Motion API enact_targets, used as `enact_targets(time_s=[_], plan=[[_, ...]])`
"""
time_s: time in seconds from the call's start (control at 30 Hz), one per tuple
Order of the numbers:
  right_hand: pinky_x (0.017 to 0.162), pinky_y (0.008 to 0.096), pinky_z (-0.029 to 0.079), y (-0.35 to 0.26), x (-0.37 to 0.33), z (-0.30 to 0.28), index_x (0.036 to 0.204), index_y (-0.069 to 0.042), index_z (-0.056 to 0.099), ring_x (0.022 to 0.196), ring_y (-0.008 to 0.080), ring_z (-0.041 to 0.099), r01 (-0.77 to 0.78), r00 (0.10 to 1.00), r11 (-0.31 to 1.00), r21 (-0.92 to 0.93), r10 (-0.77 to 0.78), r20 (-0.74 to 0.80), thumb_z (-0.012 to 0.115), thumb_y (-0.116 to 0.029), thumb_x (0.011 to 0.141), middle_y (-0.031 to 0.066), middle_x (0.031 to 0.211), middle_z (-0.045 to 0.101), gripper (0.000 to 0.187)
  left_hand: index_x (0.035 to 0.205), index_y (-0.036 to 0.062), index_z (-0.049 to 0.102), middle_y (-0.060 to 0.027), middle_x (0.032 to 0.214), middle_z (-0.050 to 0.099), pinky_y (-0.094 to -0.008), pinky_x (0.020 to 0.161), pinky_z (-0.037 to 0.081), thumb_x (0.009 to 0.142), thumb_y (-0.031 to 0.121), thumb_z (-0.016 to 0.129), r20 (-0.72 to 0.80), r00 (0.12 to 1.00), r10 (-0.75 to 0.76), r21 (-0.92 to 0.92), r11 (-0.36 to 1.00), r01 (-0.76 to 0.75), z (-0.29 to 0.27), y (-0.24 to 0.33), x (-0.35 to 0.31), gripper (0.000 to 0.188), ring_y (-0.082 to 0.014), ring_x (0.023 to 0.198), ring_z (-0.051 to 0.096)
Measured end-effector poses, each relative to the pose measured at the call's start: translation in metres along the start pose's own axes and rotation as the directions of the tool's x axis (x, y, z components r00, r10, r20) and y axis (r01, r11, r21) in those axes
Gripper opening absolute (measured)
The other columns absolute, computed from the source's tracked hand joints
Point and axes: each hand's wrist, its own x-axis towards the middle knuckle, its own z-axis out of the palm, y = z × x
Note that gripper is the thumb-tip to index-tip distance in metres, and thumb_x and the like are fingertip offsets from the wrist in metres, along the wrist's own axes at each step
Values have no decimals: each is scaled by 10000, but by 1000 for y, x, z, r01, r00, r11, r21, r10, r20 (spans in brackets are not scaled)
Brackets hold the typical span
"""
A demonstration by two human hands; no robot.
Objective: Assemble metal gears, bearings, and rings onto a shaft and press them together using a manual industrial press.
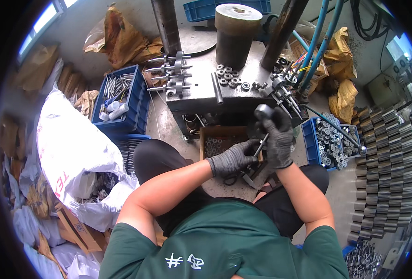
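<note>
Carries, on a metal tabletop (203, 73) at upper centre of the frame, shafted discs (175, 74) leftward, a thick cylinder (238, 39), a rod (217, 88) and rings (227, 75) midway, shafted parts (281, 86) rightward.

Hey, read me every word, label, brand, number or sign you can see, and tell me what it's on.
I won't copy printed text, but here's where it stands:
White sack: large red letters, partly in view.
Green shirt: white marks near the hem.
Cardboard box: dark mark, too small to read surely.
</note>
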Motion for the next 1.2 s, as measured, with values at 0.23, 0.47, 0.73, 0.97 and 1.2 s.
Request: enact_targets(time_s=[0.23, 0.47, 0.73, 0.97, 1.2], plan=[[661, 270, 577, -20, 49, -49, 1238, -56, 596, 779, 136, 676, 139, 989, 989, 51, -136, -62, 660, -54, 964, 76, 1030, 686, 282, 1418, 46, 414, -135, 1157, 629, -362, 887, 583, 946, 79, 623, -158, 980, -120, -154, 984, 95, -11, 3, -20, 517, -219, 1041, 661], [639, 247, 561, -5, 38, -53, 1246, -58, 607, 731, 118, 657, -11, 1000, 998, 61, 10, 21, 681, -66, 955, 71, 1020, 690, 301, 1295, 74, 439, -126, 1019, 627, -403, 706, 653, 1007, 98, 546, -397, 899, -184, -471, 882, -28, -42, -1, -17, 308, -264, 875, 716], [718, 277, 598, -28, 37, -38, 1295, -30, 596, 832, 157, 691, -37, 989, 992, -120, 54, 140, 691, -73, 948, 101, 1102, 690, 363, 1267, 88, 453, -124, 986, 633, -408, 674, 644, 1018, 128, 555, -447, 883, -142, -503, 857, -116, -48, 9, -9, 273, -265, 819, 715], [840, 305, 604, -89, 91, 20, 1278, 12, 610, 965, 183, 698, 164, 901, 926, -340, 0, 434, 681, -19, 938, 114, 1132, 698, 349, 1282, 20, 492, -142, 954, 685, -407, 686, 625, 996, 106, 573, -533, 845, -45, -408, 889, -209, -70, 15, 2, 309, -270, 792, 719], [769, 254, 560, -126, 183, 104, 1151, -3, 701, 844, 96, 673, 701, 709, 457, -548, -367, 602, 801, -146, 882, 46, 935, 735, 321, 1446, 86, 408, -130, 978, 686, -359, 673, 618, 918, 55, 642, -564, 823, -71, -427, 878, -217, -82, 10, 20, 578, -218, 789, 714]])
